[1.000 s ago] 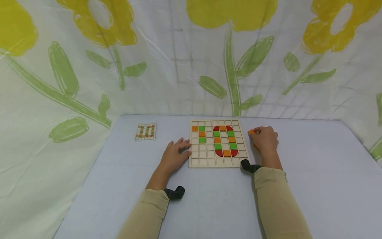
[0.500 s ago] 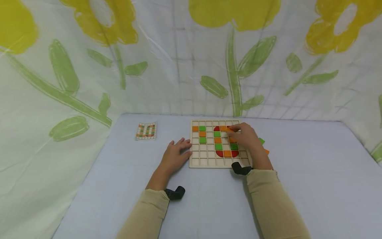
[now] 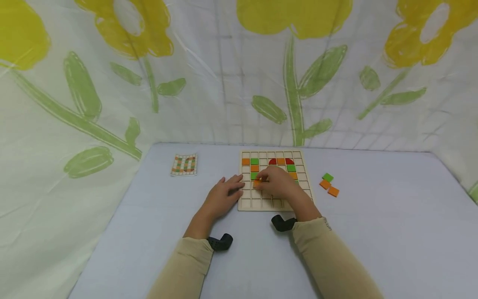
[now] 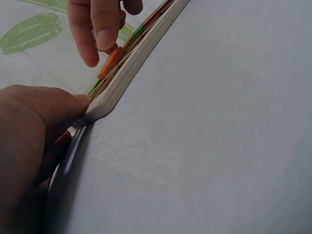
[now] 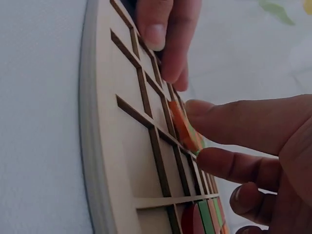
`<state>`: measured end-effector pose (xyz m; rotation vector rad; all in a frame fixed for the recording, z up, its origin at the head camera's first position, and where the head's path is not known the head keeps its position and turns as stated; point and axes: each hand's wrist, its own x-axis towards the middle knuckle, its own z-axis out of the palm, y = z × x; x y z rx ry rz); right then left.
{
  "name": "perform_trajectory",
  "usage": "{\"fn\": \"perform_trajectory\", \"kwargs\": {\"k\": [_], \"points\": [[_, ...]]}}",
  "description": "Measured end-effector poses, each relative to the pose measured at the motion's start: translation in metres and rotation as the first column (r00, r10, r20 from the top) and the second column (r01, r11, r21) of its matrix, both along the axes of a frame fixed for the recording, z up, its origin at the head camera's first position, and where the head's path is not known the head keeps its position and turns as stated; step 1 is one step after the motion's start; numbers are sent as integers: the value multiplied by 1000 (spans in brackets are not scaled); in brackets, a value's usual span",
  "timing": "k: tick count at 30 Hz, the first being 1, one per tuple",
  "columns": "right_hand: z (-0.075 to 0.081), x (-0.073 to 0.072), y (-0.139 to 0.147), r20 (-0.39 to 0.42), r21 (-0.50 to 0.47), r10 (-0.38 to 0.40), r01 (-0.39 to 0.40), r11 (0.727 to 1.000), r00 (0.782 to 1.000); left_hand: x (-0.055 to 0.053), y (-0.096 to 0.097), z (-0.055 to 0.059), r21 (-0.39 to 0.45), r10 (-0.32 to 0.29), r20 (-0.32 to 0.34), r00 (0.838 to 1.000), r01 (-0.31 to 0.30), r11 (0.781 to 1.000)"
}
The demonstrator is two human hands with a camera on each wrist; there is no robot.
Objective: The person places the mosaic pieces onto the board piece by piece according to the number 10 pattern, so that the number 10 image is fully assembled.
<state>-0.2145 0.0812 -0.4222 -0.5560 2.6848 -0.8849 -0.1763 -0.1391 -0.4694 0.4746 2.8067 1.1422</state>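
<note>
A square wooden grid board (image 3: 245, 204) lies on the table, with orange, green and red tiles set in some of its cells. Over its middle, my right hand (image 3: 279, 182) pinches an orange square tile (image 3: 256, 184) between thumb and fingers, just below a green tile (image 3: 254, 176) in the left column. In the right wrist view that orange tile (image 5: 183, 125) is tilted at a cell. My left hand (image 3: 219, 198) rests against the board's left edge, fingers loosely extended. The right hand hides part of the tile ring on the board's right half.
Right of the board lie three loose tiles: a green tile (image 3: 328, 177), an orange tile (image 3: 325, 184) and another orange tile (image 3: 333, 191). A small patterned card (image 3: 184, 165) lies at the back left. A cloth with painted flowers (image 3: 295, 91) hangs behind the table.
My right hand has carried the orange tile leftward from beside the board to the left part of the grid. This uncovers the loose tiles at the right. My left hand has stayed put.
</note>
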Motion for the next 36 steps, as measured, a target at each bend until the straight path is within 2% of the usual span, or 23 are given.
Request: {"fn": "perform_trajectory", "kwargs": {"k": [10, 14, 17, 21, 25, 29, 34, 36], "points": [[-3, 4, -9, 30, 36, -69, 68, 997, 997, -2, 1, -1, 46, 37, -9, 999, -36, 998], [-2, 4, -7, 25, 23, -61, 60, 998, 998, -2, 0, -3, 48, 54, -6, 999, -54, 997], [3, 1, 6, 42, 15, -74, 74, 997, 996, -1, 0, -3, 49, 57, -2, 998, -57, 997], [12, -6, 40, 68, 18, -159, 158, 987, 985, -1, 1, -2, 56, 56, -20, 998, -55, 997], [16, -11, 84, 78, 49, -285, 282, 958, 955, -1, 2, -1, 53, 63, -23, 998, -61, 997], [16, -12, 118, 87, 82, -416, 409, 909, 905, 0, 2, 1, 52, 73, -9, 997, -72, 996], [11, -10, 141, 111, 108, -517, 507, 855, 849, 0, 3, 1, 63, 80, 0, 997, -79, 995], [8, -9, 145, 128, 128, -535, 521, 844, 835, 0, 3, 0, 61, 81, 7, 997, -81, 995]]}}
